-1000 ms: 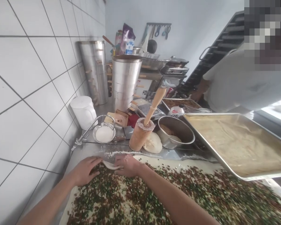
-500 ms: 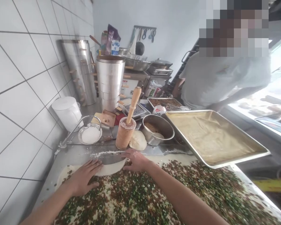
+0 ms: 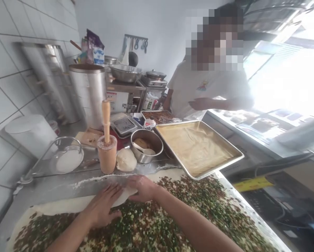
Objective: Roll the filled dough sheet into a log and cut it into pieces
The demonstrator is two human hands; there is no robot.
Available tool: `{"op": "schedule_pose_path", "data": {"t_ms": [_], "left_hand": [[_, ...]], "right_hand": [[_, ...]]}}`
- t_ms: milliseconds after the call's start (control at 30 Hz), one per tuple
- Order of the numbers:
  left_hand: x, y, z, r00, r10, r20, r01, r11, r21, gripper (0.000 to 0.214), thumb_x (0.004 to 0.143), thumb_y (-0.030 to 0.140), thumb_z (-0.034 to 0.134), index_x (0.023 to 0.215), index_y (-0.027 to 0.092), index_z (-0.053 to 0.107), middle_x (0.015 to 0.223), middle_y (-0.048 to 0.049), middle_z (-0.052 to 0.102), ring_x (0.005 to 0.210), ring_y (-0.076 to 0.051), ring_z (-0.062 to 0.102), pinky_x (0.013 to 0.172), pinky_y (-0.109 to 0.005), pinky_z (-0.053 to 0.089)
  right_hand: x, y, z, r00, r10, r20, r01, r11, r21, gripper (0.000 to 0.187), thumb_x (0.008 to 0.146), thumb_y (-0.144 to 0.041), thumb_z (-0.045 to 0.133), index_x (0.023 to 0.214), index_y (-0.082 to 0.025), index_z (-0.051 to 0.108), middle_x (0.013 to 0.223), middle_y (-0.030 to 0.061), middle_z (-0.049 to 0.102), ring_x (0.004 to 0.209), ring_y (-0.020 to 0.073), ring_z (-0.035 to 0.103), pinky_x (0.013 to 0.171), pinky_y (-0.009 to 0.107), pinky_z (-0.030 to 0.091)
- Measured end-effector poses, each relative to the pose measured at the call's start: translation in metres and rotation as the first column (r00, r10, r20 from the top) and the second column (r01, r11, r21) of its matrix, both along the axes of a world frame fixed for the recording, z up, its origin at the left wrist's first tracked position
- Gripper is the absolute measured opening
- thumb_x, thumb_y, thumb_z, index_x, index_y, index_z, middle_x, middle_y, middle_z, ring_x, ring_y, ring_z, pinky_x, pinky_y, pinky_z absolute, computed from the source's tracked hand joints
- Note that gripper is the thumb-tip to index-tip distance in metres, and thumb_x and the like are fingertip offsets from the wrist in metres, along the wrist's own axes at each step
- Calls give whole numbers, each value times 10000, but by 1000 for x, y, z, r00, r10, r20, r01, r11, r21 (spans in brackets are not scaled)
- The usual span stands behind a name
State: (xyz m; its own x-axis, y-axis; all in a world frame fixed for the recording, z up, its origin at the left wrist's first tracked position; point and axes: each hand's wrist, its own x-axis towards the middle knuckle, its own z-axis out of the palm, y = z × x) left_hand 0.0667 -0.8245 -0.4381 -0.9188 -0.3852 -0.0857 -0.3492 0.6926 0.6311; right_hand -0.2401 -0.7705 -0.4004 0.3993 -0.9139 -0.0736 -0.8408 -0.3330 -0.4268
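Note:
A wide sheet of dough [image 3: 68,206] covered with chopped greens and brown filling [image 3: 204,206] lies on the steel counter. Its far edge is folded over into a pale roll. My left hand [image 3: 101,208] lies flat on that rolled edge with fingers stretched out. My right hand [image 3: 141,187] presses on the roll just to the right, fingers curved over the dough. Both forearms reach in from the bottom of the view.
Behind the dough stand a plastic cup with a wooden rolling pin [image 3: 107,147], a dough ball [image 3: 126,160], a steel bowl [image 3: 146,145], a glass bowl of white powder [image 3: 68,159] and a metal tray [image 3: 197,147]. A person in a white shirt [image 3: 212,91] stands at the far right.
The view has swung to the right. The folded dough edge has grown longer, and both hands have shifted right along it, still pressing on the roll.

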Motion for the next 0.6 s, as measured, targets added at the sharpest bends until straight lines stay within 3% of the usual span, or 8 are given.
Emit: {"op": "schedule_pose_path", "data": {"t_ms": [133,200,300,367,500,600], "left_hand": [[-46,13,2,996,74,41,-74,997,-12,753,995,569,548,1649,421,203,1725,53,276,1575,-375,316,1314,-548,304],[-77,20,3,996,78,37,-77,997,-30,782,999,577,536,1659,403,156,1734,33,252,1584,-357,303,1325,-560,272],[-119,35,1,998,15,64,-13,999,-33,870,957,627,581,1661,411,119,1743,27,222,1610,-337,239,1344,-586,194],[-135,46,-3,994,10,108,-7,1000,-25,808,963,631,563,1650,437,185,1738,49,235,1610,-330,244,1337,-574,238],[-164,58,-8,983,123,133,-114,991,-75,571,1018,576,470,1569,429,440,1655,29,444,1527,-322,425,1291,-541,364],[-202,60,-4,974,199,107,-185,975,-126,667,1022,577,462,1636,366,312,1708,-13,348,1563,-330,360,1303,-568,326]], "right_hand": [[-49,11,-9,1000,19,19,-19,1000,-6,367,813,-474,749,1067,-210,734,1047,75,748,1007,253,671,923,348,501],[-69,16,-16,995,81,54,-81,997,-16,321,826,-469,732,1051,-240,725,1049,53,748,1000,240,673,922,346,501],[-97,25,-24,997,59,55,-54,995,-83,467,795,-502,768,1167,-228,701,1151,90,735,1117,286,651,1015,406,479],[-117,31,-27,1000,11,18,-9,995,-102,591,773,-532,791,1247,-197,679,1209,132,717,1149,319,639,1037,440,472],[-153,40,-26,996,93,13,-92,993,-75,403,807,-506,763,1098,-227,738,1111,90,733,1052,291,653,992,429,480],[-174,43,-24,998,46,31,-42,992,-122,387,786,-479,778,1059,-209,727,1108,103,721,1106,313,618,1000,442,468]]}}
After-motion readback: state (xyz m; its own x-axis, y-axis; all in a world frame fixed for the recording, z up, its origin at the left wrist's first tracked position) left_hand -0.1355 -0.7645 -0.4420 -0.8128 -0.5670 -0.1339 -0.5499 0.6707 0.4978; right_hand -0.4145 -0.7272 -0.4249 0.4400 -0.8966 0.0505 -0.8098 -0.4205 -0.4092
